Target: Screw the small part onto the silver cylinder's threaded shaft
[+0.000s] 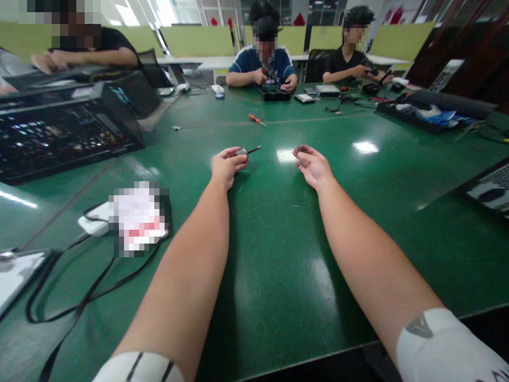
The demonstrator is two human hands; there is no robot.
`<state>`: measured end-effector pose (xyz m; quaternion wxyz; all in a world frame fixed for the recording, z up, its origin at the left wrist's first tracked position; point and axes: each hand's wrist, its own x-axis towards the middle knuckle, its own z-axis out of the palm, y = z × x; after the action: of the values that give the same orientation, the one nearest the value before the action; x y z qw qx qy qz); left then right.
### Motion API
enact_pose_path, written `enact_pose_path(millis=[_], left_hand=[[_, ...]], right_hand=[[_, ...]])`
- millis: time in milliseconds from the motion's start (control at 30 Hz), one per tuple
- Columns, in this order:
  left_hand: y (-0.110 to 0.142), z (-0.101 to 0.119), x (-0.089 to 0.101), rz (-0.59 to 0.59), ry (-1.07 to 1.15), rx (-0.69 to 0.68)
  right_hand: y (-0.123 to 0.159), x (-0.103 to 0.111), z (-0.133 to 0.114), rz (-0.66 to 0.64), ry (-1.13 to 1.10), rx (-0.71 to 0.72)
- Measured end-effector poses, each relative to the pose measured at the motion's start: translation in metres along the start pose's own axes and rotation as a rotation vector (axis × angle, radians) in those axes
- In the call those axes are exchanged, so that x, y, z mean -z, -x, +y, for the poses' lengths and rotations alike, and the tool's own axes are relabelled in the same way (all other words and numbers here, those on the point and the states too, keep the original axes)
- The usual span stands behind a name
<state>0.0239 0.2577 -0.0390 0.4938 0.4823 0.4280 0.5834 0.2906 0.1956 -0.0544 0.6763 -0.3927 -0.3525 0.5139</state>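
My left hand (pixel 226 168) is closed on a small silver-grey block with a thin dark stem (pixel 253 150), which points right over the green table (pixel 274 228). The block is partly covered by my fingers, and its exact kind is unclear. To the right, my right hand (pixel 315 168) pinches a small dark brownish piece (pixel 301 149) between thumb and fingers. Too little of that piece shows to name it. A gap separates the two hands, both just above the table. Beyond them lies an orange-handled screwdriver (pixel 255 119).
On the left stand an opened black computer case (pixel 71 122), a badge (pixel 139 217) with a black lanyard and a white mouse (pixel 95 218). A metal-meshed case (pixel 491 185) is at right. Behind it sits a black tray (pixel 431 114) with blue packaging. Several people work across the table.
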Motion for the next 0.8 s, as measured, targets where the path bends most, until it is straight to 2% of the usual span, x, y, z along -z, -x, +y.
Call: enact_pose_path(millis=[133,300,467,800], left_hand=[[-0.002,-0.003,0.001,-0.082,-0.009,0.015],[0.003,-0.001,0.000,-0.140,-0.026,0.029],[0.007,0.000,-0.003,-0.204,-0.030,0.044],[0.014,0.007,-0.004,-0.259,-0.038,0.070]], right_hand=[[-0.022,-0.022,0.018,0.028,0.031,0.012],[-0.020,-0.040,0.027,-0.016,0.263,0.081],[-0.012,-0.044,0.026,-0.082,0.296,0.061],[-0.008,-0.046,0.024,-0.129,0.345,0.036]])
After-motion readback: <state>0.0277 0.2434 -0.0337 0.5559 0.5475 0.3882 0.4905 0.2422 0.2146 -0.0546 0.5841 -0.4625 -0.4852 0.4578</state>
